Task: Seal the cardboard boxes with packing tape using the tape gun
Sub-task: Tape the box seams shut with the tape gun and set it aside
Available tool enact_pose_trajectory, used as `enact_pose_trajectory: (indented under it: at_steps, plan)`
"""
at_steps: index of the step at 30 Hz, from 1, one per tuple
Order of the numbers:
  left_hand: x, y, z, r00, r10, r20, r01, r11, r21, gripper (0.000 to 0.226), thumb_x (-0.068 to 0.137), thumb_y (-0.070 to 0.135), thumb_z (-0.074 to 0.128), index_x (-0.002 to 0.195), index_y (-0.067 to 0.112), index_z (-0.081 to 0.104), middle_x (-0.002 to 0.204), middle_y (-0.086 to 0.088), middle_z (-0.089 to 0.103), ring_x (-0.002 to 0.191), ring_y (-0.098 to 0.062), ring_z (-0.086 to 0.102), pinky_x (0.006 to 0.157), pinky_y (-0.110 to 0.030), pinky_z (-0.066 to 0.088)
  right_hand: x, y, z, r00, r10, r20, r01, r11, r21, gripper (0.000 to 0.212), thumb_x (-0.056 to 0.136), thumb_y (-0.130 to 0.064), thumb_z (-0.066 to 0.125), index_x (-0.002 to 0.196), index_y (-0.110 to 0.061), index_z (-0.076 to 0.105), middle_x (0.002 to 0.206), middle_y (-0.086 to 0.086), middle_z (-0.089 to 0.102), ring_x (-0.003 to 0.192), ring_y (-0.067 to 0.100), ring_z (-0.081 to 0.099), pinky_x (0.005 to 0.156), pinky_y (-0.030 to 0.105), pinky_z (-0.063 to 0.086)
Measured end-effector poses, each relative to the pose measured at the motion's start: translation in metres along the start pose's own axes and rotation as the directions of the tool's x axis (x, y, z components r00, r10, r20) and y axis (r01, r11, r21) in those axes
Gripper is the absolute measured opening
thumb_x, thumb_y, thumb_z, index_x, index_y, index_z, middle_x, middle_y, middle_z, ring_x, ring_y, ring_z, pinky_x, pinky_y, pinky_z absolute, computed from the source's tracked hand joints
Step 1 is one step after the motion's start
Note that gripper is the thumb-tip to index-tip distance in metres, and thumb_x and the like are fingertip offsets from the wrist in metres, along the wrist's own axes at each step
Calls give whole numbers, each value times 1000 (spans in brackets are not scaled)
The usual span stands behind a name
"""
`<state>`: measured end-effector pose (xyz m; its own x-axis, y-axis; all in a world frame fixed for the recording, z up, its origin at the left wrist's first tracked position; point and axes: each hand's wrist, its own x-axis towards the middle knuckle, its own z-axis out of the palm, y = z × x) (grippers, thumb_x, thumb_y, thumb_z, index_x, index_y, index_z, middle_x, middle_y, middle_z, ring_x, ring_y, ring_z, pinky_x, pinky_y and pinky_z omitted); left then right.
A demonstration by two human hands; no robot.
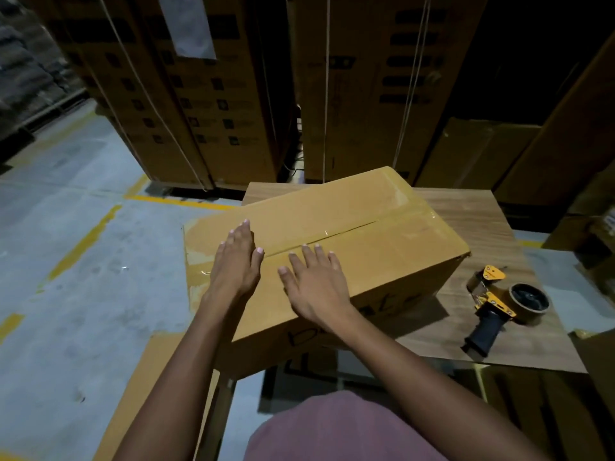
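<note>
Nearest, a mauve-clad lap sits at the bottom edge, and two bare forearms reach forward from either side of it toward the bench. The left hand (237,261) lies flat on the near-left part of the closed brown cardboard box's (382,254) top, fingers straight and close together, pointing away; its grip is wide and holds nothing. The right hand (316,284) rests palm down just beside it, fingers straight and slightly spread, tips touching the centre seam; its grip is likewise wide and holds nothing. Clear glossy packing tape (349,232) runs along that seam and over the box's left end. The box sits askew on the wood-grain bench (482,221), overhanging its near-left edge. To the right, apart from the box, the yellow-and-black tape gun (499,304) lies on the bench, black handle nearest. Beyond stand tall strapped brown cartons (213,104) on a grey concrete floor (66,227) with yellow lines.
</note>
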<state>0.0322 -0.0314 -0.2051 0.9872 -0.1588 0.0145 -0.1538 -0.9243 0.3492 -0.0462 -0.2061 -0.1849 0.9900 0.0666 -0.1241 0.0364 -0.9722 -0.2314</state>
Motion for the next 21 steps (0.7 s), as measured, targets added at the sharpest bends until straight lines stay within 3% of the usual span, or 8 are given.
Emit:
enact_pose_trajectory:
  at_steps: [3,6,8,10,14,17,19,21]
  plan:
    - [18,-18,-8,998,-33,-57,36,998,57,73,106,48,34,162,10,6,168,-13,18,155,-31,15,126,-49,13,-5,13,1,981,1,-194,21,993,114,96,96,-68,-11,148,-21,55,159,4,47,153,27,30,126,48,17]
    - [34,-33,-15,999,-22,-48,28,993,115,79,103,58,31,162,12,7,169,-10,16,155,-30,12,125,-52,9,-6,15,12,890,-30,-455,148,963,226,91,105,-63,2,99,-14,78,105,8,77,117,28,67,106,39,40]
    - [41,-40,-19,1000,7,-28,-3,992,129,80,102,60,29,163,14,5,169,-9,14,156,-30,9,125,-53,7,-4,18,22,796,-54,-603,233,946,223,78,110,-54,17,70,-14,71,69,3,71,79,25,73,86,32,49]
    - [47,-43,-21,999,19,-34,-15,993,121,80,102,60,28,163,15,2,169,-9,15,156,-31,9,124,-53,7,-1,22,26,735,-71,-674,277,940,202,72,112,-47,25,61,-15,65,56,0,61,58,21,66,70,30,54]
    - [58,-42,-22,998,-23,-51,29,993,116,81,102,61,27,163,15,1,166,-13,23,154,-33,15,123,-55,9,11,41,27,688,-144,-711,354,922,156,65,111,-41,34,62,-14,67,54,0,61,54,20,67,54,23,49]
    - [63,-35,-22,998,-53,-28,58,974,217,84,98,68,24,161,13,16,160,-17,31,146,-36,26,118,-57,20,26,66,19,735,-142,-663,363,908,209,54,106,-38,46,66,-13,72,60,-1,67,58,12,66,49,32,52]
    - [62,-25,-22,997,-72,20,64,960,273,89,94,77,21,161,18,18,159,-19,28,144,-39,27,115,-57,23,37,85,3,809,-96,-580,323,897,303,49,103,-41,49,76,-13,79,69,0,73,65,11,69,54,37,54]
    - [57,-13,-20,993,-85,81,55,948,313,96,88,84,18,162,23,15,161,-22,23,146,-42,23,114,-58,23,48,101,-18,898,-65,-435,243,898,368,44,104,-42,49,99,-12,81,92,5,78,86,19,72,76,43,59]
